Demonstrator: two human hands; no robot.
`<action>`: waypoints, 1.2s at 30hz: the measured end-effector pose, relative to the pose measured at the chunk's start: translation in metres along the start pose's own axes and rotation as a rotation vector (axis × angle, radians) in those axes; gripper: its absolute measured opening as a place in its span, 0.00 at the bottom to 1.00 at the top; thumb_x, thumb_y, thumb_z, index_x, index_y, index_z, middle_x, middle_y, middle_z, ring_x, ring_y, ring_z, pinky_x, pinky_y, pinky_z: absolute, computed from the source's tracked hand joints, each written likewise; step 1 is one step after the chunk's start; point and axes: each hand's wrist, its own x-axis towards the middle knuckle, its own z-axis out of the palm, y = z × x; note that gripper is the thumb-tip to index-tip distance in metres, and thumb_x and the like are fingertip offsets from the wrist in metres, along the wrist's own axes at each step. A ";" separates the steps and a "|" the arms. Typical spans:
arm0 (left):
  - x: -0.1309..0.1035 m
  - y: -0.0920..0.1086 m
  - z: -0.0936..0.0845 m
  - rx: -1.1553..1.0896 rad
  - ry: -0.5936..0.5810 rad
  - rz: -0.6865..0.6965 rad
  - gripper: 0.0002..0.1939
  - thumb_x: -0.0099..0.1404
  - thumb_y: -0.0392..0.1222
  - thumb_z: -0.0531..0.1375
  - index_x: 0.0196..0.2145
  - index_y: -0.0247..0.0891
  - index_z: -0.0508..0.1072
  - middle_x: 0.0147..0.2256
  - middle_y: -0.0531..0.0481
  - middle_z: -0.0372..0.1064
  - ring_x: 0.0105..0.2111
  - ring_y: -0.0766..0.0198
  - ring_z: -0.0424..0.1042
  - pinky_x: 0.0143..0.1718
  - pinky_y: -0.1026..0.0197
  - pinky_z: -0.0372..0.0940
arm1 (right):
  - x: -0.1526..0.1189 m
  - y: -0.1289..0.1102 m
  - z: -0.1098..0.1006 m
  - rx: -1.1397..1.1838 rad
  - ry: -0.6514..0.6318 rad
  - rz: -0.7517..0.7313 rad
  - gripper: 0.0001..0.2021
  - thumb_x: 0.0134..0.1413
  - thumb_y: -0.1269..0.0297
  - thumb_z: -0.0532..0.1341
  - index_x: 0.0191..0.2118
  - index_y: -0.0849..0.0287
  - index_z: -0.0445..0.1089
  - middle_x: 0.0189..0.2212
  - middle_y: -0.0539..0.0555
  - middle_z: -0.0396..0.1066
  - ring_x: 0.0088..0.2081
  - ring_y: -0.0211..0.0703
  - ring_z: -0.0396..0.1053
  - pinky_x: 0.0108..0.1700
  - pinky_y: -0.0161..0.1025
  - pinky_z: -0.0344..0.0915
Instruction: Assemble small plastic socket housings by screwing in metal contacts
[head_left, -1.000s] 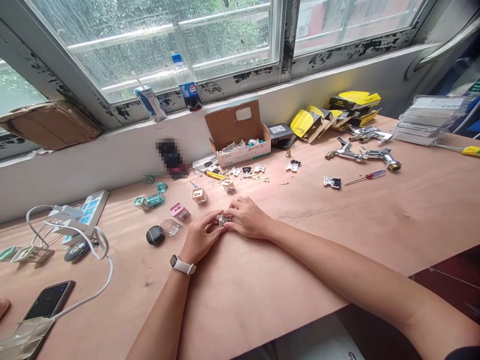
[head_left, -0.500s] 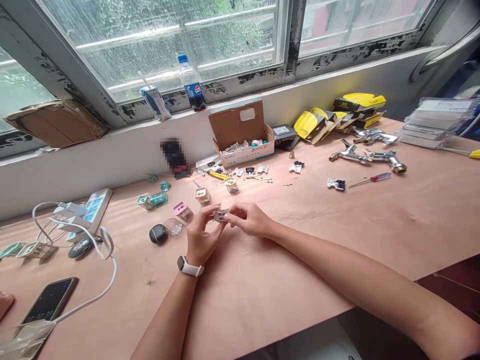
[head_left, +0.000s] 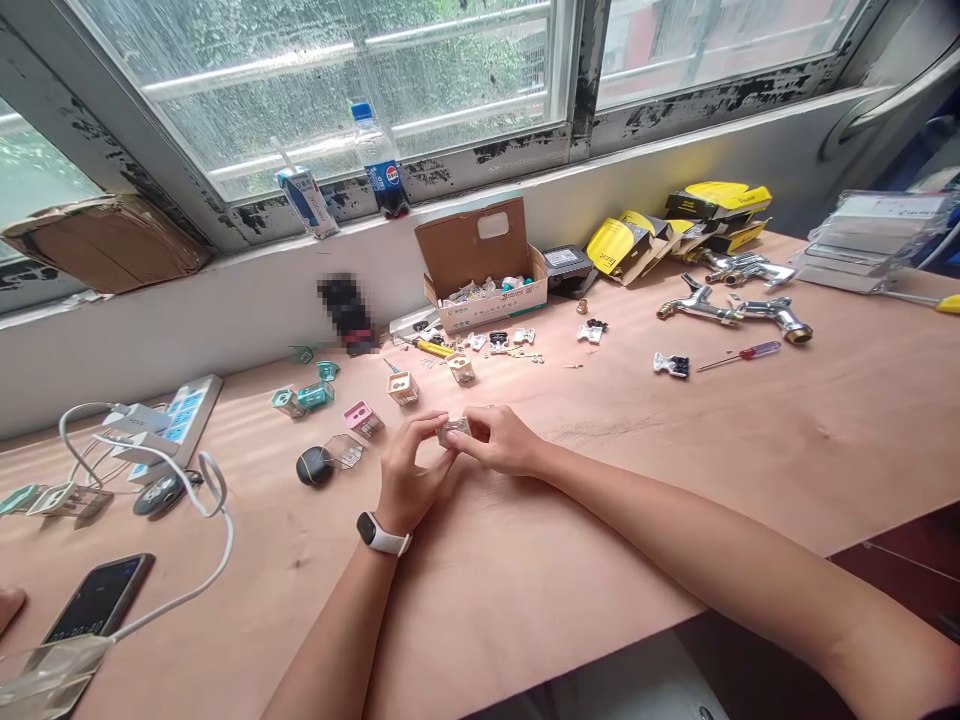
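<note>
Between my two hands, a little above the wooden table, is a small pale pencil sharpener, its sides partly covered by fingertips. My left hand, with a white-strapped watch at the wrist, pinches it from the left. My right hand grips its right end, thumb across the front. Just beyond my left hand stand a pink-topped sharpener and a cream one with two holes in the top. Another cream sharpener is behind the fingers. A clear hexagonal case lies left of my left hand.
Teal sharpeners, a round black object and a phone lie to the left, with a white cable looping near a power strip. An open carton stands at the back. Metal taps and a screwdriver lie right.
The sharpener has turned in my fingers, so its dark details show less, and it sits slightly further right. Both hands keep hold of it.
</note>
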 end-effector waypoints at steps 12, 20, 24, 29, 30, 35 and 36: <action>0.000 -0.001 0.001 -0.050 -0.008 0.027 0.20 0.63 0.38 0.67 0.52 0.39 0.71 0.46 0.45 0.74 0.44 0.60 0.76 0.46 0.55 0.76 | 0.002 0.002 -0.002 0.038 0.003 0.004 0.18 0.60 0.57 0.60 0.23 0.62 0.61 0.20 0.46 0.58 0.24 0.32 0.56 0.28 0.32 0.51; -0.001 0.000 0.000 -0.074 -0.057 -0.016 0.25 0.64 0.36 0.65 0.57 0.39 0.66 0.49 0.42 0.75 0.43 0.58 0.79 0.47 0.54 0.76 | 0.001 0.003 -0.001 0.143 0.007 0.058 0.18 0.59 0.52 0.63 0.47 0.60 0.65 0.32 0.49 0.70 0.27 0.34 0.65 0.31 0.31 0.60; -0.002 0.001 0.001 -0.123 -0.099 -0.014 0.26 0.65 0.35 0.63 0.60 0.40 0.64 0.51 0.42 0.75 0.46 0.57 0.79 0.49 0.54 0.75 | 0.000 0.004 -0.001 0.175 -0.018 0.030 0.18 0.60 0.53 0.63 0.49 0.59 0.64 0.30 0.48 0.69 0.29 0.35 0.67 0.32 0.31 0.61; 0.001 0.003 -0.001 -0.041 -0.135 0.033 0.28 0.65 0.35 0.62 0.61 0.42 0.62 0.53 0.44 0.73 0.50 0.58 0.75 0.54 0.54 0.71 | 0.001 0.005 -0.001 0.202 -0.022 0.010 0.15 0.61 0.57 0.60 0.50 0.60 0.66 0.31 0.50 0.70 0.29 0.35 0.66 0.33 0.32 0.62; 0.001 0.003 -0.003 0.005 -0.139 0.041 0.29 0.64 0.35 0.62 0.61 0.41 0.61 0.54 0.43 0.71 0.53 0.56 0.73 0.56 0.52 0.69 | 0.001 0.005 -0.002 0.200 -0.014 0.023 0.16 0.62 0.57 0.60 0.51 0.60 0.66 0.30 0.50 0.69 0.29 0.35 0.66 0.32 0.32 0.62; 0.003 -0.005 -0.010 0.327 0.009 -0.059 0.29 0.62 0.32 0.58 0.61 0.38 0.61 0.54 0.40 0.66 0.57 0.49 0.65 0.59 0.45 0.61 | 0.002 0.004 -0.004 0.160 0.036 0.060 0.17 0.61 0.55 0.60 0.49 0.61 0.67 0.29 0.49 0.67 0.28 0.35 0.63 0.32 0.32 0.60; 0.004 -0.007 -0.011 0.409 0.065 -0.114 0.28 0.61 0.32 0.57 0.60 0.37 0.62 0.54 0.39 0.66 0.56 0.48 0.65 0.59 0.44 0.60 | 0.002 0.004 -0.004 0.148 0.036 0.062 0.16 0.61 0.55 0.60 0.48 0.61 0.67 0.29 0.49 0.67 0.28 0.35 0.63 0.32 0.32 0.61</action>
